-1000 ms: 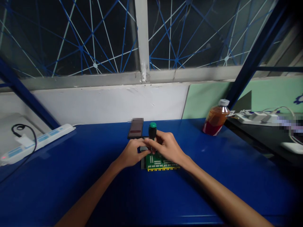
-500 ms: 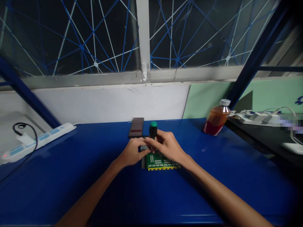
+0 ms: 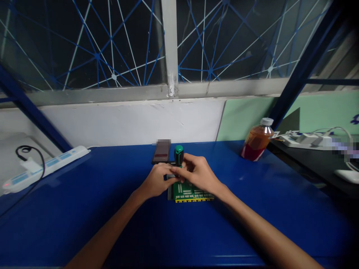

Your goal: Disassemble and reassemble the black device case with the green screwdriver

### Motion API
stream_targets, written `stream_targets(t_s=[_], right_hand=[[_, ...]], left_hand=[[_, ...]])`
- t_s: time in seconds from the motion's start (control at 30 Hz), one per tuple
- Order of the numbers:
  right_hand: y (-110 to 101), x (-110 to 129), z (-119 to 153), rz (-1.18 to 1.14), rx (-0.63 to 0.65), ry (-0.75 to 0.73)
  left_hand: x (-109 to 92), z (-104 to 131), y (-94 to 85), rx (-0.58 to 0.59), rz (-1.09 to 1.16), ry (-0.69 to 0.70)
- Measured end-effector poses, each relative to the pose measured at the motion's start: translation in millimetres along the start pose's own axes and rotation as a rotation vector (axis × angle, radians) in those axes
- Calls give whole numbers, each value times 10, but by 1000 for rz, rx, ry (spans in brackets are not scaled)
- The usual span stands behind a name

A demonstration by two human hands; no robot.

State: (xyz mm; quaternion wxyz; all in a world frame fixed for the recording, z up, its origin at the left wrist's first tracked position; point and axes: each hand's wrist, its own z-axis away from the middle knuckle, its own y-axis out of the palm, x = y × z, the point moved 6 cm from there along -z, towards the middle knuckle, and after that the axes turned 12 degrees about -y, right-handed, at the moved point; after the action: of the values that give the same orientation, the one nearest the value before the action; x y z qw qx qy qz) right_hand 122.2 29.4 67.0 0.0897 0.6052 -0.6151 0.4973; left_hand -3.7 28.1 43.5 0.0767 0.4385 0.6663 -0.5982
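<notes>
A green circuit board (image 3: 183,190) with a yellow strip along its near edge lies on the blue table, with a grey edge showing at its left. Above the board a screwdriver (image 3: 178,156) with a green-and-black handle stands nearly upright. My right hand (image 3: 200,172) has its thumb and fingers closed around the lower handle. Close against it, my left hand (image 3: 158,180) brings thumb and forefinger together beside the shaft, low over the board. What lies between those left fingertips is hidden, and so is the screwdriver's tip.
Behind my hands lies a dark phone (image 3: 162,151). A bottle of amber drink (image 3: 257,140) stands at the back right. Along the left is a white power strip (image 3: 53,164) with a black cable. More plugs and cables (image 3: 311,140) sit on a black surface at right.
The screwdriver's handle has tilted slightly to the left and turned, showing more of its green part. Both hands stay almost where they were; the board has not moved.
</notes>
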Motion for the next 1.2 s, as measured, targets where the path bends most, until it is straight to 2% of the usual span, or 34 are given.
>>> stream_targets(t_s=[0.43, 0.9, 1.03, 1.2], right_hand=[[-6, 54, 8, -6, 67, -90], [18, 44, 6, -112, 121, -54], [19, 69, 1, -112, 144, -83], [54, 131, 4, -135, 175, -127]], left_hand=[[-56, 7, 1, -90, -22, 80], [-25, 14, 30, -74, -20, 56], [-46, 30, 21, -43, -56, 79], [-42, 25, -22, -38, -76, 44]])
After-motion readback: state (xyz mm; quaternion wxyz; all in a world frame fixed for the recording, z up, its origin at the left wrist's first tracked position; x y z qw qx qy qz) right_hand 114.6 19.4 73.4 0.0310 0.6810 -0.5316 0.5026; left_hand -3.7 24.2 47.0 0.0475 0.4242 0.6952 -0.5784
